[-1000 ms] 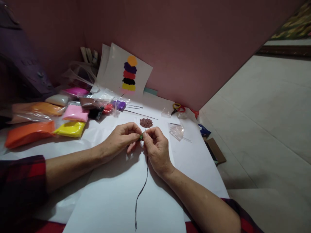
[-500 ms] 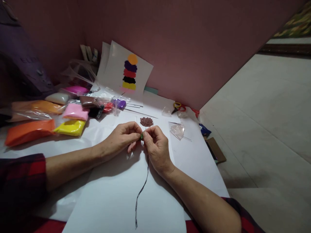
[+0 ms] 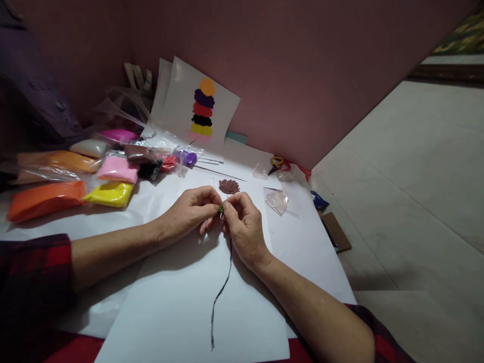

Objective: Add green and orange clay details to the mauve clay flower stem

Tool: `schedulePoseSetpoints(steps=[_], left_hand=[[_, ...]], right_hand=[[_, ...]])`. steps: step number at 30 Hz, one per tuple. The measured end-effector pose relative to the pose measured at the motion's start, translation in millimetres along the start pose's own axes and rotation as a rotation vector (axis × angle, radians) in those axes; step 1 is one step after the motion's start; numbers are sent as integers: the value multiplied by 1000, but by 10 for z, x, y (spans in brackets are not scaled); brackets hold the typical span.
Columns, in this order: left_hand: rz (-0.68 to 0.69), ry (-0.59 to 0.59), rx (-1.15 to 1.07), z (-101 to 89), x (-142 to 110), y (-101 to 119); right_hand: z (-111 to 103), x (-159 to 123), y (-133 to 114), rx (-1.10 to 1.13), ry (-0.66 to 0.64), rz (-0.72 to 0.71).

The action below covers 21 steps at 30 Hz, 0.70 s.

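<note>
Left hand: grip pinches the green piece.
Right hand: grip is clamped on it from the other side.
Green piece: between the 2 hands, apparently small, mostly hidden.
Brown flower: just beyond both hands.
Dark strand: runs below them over white paper.

Left sleeve and right sleeve: dark cloth with red checks, both ending high on bare forearms.

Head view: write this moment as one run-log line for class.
left hand: pinching green piece | right hand: pinching same piece | brown flower: just beyond fingertips | dark strand: over white sheet
</note>
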<state>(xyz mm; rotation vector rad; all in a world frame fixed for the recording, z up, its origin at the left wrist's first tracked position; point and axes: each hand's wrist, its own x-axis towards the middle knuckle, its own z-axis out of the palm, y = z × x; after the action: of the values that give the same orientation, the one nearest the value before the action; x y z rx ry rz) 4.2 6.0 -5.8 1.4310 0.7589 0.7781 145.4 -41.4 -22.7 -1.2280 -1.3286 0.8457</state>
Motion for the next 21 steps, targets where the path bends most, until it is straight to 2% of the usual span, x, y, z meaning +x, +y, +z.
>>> schedulePoseSetpoints(steps=[21], left_hand=[[5,-5,7,-10,1,-24]], right_hand=[[4,12,13,-23,3,-10]])
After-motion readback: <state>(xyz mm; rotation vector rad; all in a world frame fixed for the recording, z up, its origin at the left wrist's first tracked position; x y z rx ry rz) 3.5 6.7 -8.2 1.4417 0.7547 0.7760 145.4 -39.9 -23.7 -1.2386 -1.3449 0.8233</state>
